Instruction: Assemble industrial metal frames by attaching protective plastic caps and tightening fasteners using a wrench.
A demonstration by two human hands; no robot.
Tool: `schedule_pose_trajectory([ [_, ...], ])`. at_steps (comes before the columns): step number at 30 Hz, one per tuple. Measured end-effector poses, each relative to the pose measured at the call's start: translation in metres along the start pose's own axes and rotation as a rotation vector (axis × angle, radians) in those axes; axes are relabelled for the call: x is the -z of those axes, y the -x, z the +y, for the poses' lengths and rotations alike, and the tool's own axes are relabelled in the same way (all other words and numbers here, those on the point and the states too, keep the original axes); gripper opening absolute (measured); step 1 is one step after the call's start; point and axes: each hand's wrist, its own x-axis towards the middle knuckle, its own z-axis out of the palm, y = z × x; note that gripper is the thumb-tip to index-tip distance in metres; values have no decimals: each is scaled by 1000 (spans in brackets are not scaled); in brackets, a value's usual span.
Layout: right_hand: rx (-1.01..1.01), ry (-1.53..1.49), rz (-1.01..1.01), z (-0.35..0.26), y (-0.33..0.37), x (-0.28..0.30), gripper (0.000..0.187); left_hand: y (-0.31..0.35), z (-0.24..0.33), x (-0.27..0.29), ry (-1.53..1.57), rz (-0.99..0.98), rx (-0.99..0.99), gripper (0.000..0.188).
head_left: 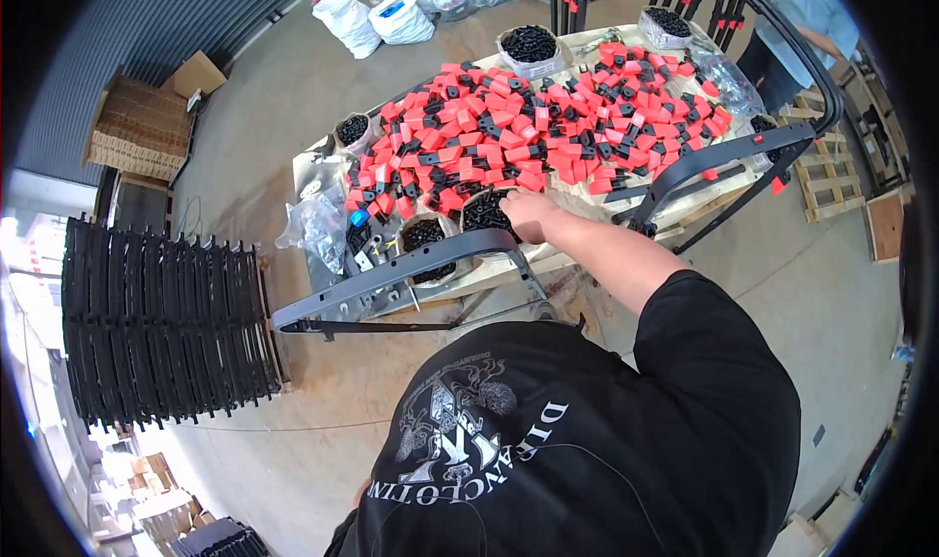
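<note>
Reaching forward over the counter (685, 226), the right hand (529, 215) is laid palm down at the near edge of the heap of red and black clips (548, 132), just beside a small bag of black screws (486, 212). Whether its fingers are pinching a piece or only resting there cannot be told, because the fingertips are hidden under the hand. The left hand is not seen at all.

A long grey curved bar (391, 281) is laid across the near side of the counter, and its left end is hanging past the edge. If it is pushed by the forearm, it can probably slide off to the floor. The open bags of screws (423, 234) are standing very close to the wrist, so one of them could be tipped and the screws spilled among the clips. The heap is loose and piled high, and pieces near the edge may be swept down when one is pulled out.
</note>
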Motion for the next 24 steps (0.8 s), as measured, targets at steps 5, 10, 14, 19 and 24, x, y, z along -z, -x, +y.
schedule_pose_trajectory([
  [5, 78, -213, 95, 8, -10, -19, 32, 16, -19, -28, -15, -52, -1, 19],
  [10, -132, -521, 273, 3, -7, -9, 28, 25, -29, -29, -39, -79, 53, 23],
  [14, -321, -1123, 258, 10, -4, -22, 29, -1, 2, -48, -50, -105, 108, 26],
  [19, -417, -1165, 307, -5, 9, -16, 39, -153, 91, -52, -32, -183, 117, 28],
  [24, -535, -1417, 563, -8, 30, -21, 30, -196, 173, -44, -130, -310, -228, 27],
])
